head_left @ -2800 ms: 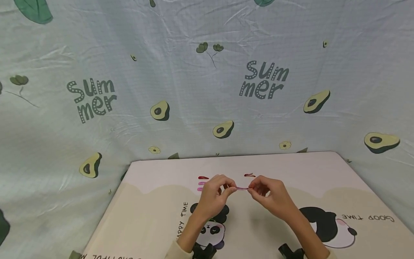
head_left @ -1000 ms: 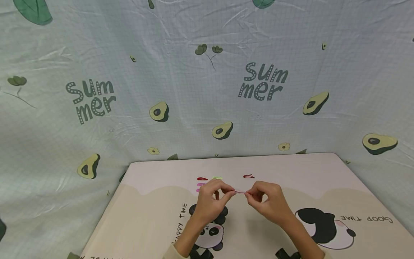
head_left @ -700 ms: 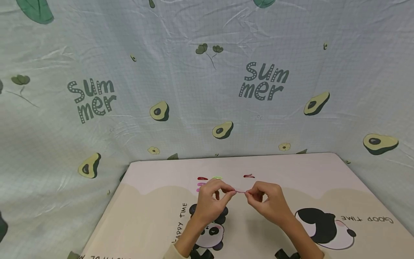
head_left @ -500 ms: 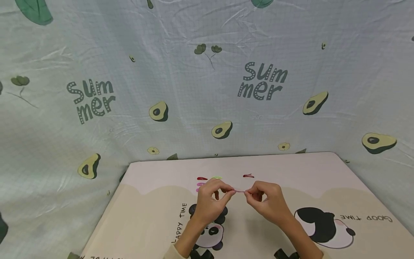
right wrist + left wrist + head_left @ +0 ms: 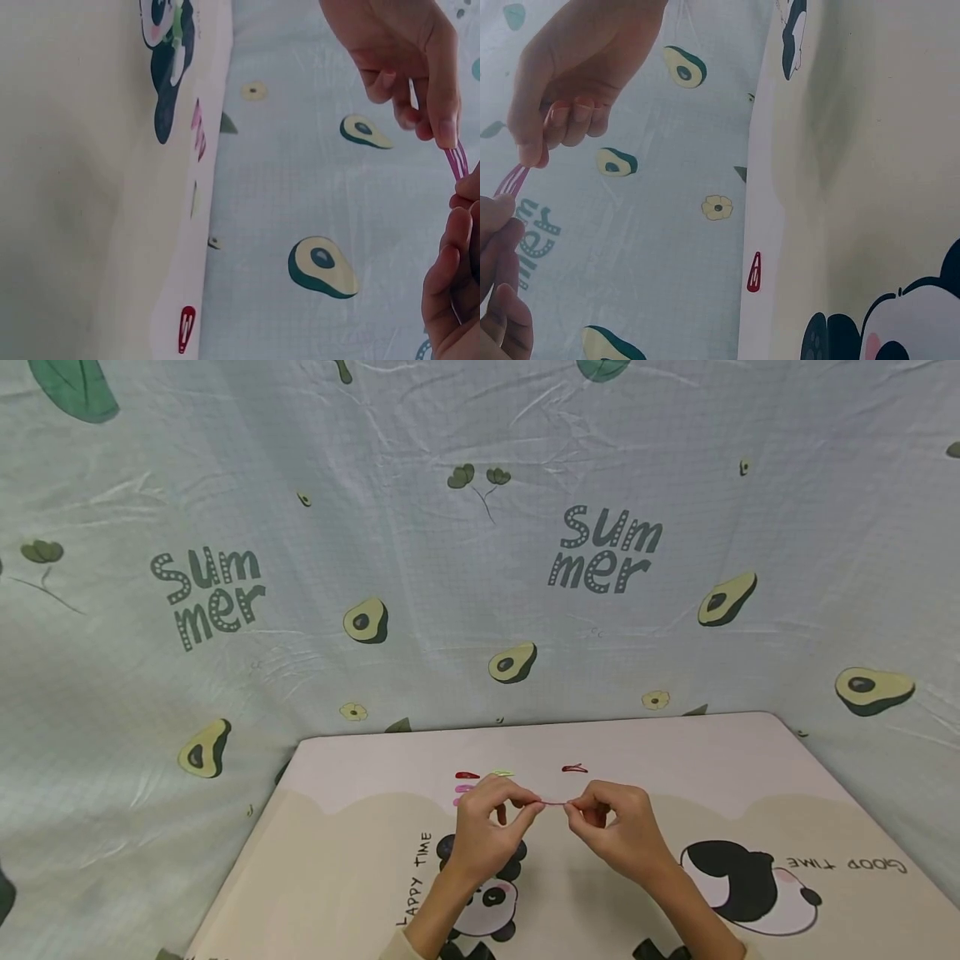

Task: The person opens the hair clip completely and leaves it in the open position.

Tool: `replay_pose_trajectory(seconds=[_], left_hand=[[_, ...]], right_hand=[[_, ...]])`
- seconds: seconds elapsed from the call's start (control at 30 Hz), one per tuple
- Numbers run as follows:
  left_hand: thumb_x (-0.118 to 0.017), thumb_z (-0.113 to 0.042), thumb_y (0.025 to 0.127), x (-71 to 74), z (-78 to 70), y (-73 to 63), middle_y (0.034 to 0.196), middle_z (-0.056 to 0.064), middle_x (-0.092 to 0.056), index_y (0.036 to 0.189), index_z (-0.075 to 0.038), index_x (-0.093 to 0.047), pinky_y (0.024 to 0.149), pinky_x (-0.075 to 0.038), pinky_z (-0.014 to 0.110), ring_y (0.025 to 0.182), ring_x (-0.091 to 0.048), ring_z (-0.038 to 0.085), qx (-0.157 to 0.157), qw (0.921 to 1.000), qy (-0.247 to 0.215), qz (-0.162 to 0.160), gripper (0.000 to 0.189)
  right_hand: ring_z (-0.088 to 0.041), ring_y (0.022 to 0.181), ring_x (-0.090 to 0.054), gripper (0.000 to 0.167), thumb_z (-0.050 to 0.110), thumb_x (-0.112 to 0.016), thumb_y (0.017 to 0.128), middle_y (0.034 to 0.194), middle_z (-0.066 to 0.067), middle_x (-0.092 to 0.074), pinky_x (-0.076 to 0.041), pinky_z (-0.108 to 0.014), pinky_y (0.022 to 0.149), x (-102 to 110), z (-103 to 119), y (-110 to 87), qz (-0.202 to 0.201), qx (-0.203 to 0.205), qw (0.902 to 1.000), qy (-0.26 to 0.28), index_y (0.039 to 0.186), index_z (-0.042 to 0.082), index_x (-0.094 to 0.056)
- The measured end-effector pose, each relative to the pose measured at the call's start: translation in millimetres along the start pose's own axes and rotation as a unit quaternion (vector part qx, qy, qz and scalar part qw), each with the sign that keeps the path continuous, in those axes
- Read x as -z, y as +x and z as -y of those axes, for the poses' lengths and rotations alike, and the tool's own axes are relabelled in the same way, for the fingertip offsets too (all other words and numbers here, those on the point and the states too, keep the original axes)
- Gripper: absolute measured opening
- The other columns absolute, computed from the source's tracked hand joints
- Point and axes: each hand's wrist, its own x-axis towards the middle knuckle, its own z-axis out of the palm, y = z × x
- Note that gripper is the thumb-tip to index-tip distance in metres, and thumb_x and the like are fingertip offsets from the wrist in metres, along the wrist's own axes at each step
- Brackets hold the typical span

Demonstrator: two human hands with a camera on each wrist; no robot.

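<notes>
A pink snap hair clip (image 5: 553,803) is stretched level between my two hands, above the table. My left hand (image 5: 489,831) pinches one end between thumb and forefinger, and my right hand (image 5: 618,827) pinches the other end the same way. In the right wrist view the clip (image 5: 457,163) shows its slotted metal shape, partly covered by fingertips. Beyond the hands on the table lies a red hair clip (image 5: 574,768). Behind my left hand are another red clip (image 5: 467,775), pink clips (image 5: 464,789) and a green clip (image 5: 502,773), some partly hidden.
The table (image 5: 337,852) has a pale cover printed with a panda (image 5: 492,897), a dog's head (image 5: 750,885) and lettering. A hanging cloth (image 5: 435,552) with avocado prints rises behind its far edge.
Compared with 2.8 s ago, both hands sit slightly lower and the held clip looks thinner, more edge-on. The green clip, earlier out of sight behind the left hand, now shows.
</notes>
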Motion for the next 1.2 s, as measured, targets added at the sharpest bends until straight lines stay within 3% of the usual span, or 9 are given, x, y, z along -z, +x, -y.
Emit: replay_pose_trajectory(seconds=[0.33, 1.2], left_hand=[[-0.083, -0.004, 0.083, 0.0, -0.5, -0.2, 0.076, 0.0, -0.074, 0.09, -0.012, -0.079, 0.054, -0.046, 0.017, 0.07, -0.06, 0.019, 0.0, 1.0, 0.002, -0.005, 0.012], [-0.083, -0.004, 0.083, -1.0, 1.7, 0.2, 0.077, -0.001, -0.074, 0.089, -0.013, -0.079, 0.054, -0.046, 0.015, 0.07, -0.059, 0.014, -0.011, 0.9997, 0.013, -0.018, 0.012]], right_hand=[[0.004, 0.056, -0.045, 0.034, -0.012, -0.084, 0.07, 0.058, 0.009, -0.052, -0.042, -0.013, 0.05, -4.1, 1.1, -1.3, -0.019, -0.003, 0.9998, -0.007, 0.072, 0.018, -0.066], [0.004, 0.055, -0.045, 0.033, -0.013, -0.083, 0.07, 0.059, 0.01, -0.053, -0.042, -0.012, 0.05, -5.6, 4.9, 0.1, -0.028, -0.011, 0.9994, -0.015, 0.072, 0.016, -0.068]])
